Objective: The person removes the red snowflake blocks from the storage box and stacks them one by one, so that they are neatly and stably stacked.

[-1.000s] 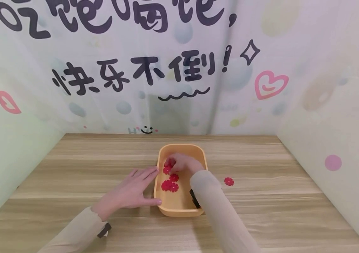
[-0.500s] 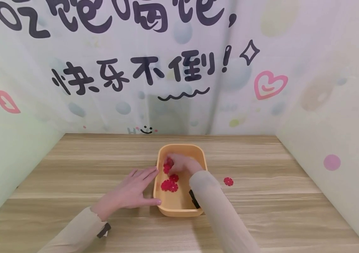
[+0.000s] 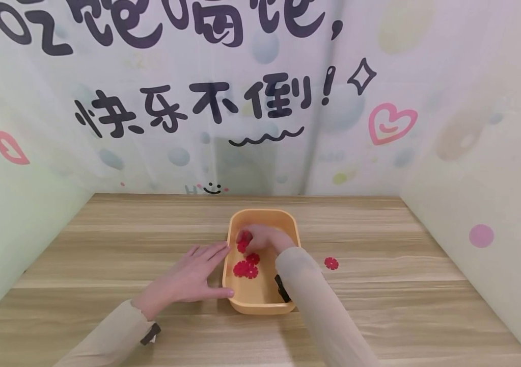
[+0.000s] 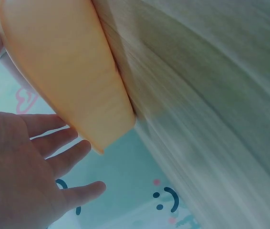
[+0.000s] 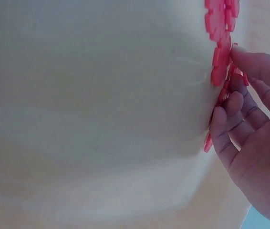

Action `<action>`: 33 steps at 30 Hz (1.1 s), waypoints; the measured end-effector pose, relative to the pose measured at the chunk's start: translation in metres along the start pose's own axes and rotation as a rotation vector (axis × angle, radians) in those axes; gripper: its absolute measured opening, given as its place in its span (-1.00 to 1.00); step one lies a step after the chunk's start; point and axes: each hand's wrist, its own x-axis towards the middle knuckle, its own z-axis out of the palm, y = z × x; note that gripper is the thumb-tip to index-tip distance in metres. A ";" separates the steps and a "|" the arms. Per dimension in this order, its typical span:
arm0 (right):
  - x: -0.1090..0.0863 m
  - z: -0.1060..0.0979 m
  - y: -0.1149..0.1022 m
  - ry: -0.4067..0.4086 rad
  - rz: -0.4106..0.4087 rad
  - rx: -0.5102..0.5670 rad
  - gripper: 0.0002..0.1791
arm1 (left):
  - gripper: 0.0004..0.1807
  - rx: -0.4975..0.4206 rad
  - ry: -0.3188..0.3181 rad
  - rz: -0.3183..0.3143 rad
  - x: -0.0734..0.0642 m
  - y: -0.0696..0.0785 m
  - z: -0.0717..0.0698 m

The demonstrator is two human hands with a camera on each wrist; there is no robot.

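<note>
A peach-coloured plastic bin [image 3: 262, 308] stands on the table with several red, notched snowflake discs [image 3: 243, 268] along its left side. My right hand [image 3: 266, 237] reaches inside near the far left corner. In the right wrist view its thumb and curled fingers [image 5: 235, 102] pinch a red snowflake disc [image 5: 240, 72]; other discs [image 5: 216, 21] lie flat on the bin floor beside them. Outside, my left hand [image 3: 191, 275] rests against the left rim with spread, straight fingers. The left wrist view shows those fingers [image 4: 73, 155] touching the bin's outer wall [image 4: 73, 67].
One more red snowflake disc [image 3: 331, 263] lies on the wooden table [image 3: 379, 311], right of the bin. A printed curtain [image 3: 260, 168] hangs behind the table's far edge. Pale walls stand at the left and right.
The right hand's fingers have shifted slightly among the discs at the far left of the bin. The left hand and the bin stay in place.
</note>
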 end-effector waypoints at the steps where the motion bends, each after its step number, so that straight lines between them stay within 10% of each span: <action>1: 0.000 0.000 0.000 -0.002 -0.005 -0.002 -0.59 | 0.00 0.000 -0.001 0.000 0.000 0.000 0.000; 17: -0.009 -0.027 -0.013 0.002 -0.069 0.134 -0.67 | -0.01 -0.007 -0.012 -0.020 0.001 0.000 0.000; 33: -0.041 -0.072 -0.006 0.112 -0.167 -0.040 -0.67 | -0.01 -0.018 -0.010 -0.027 0.001 0.000 -0.001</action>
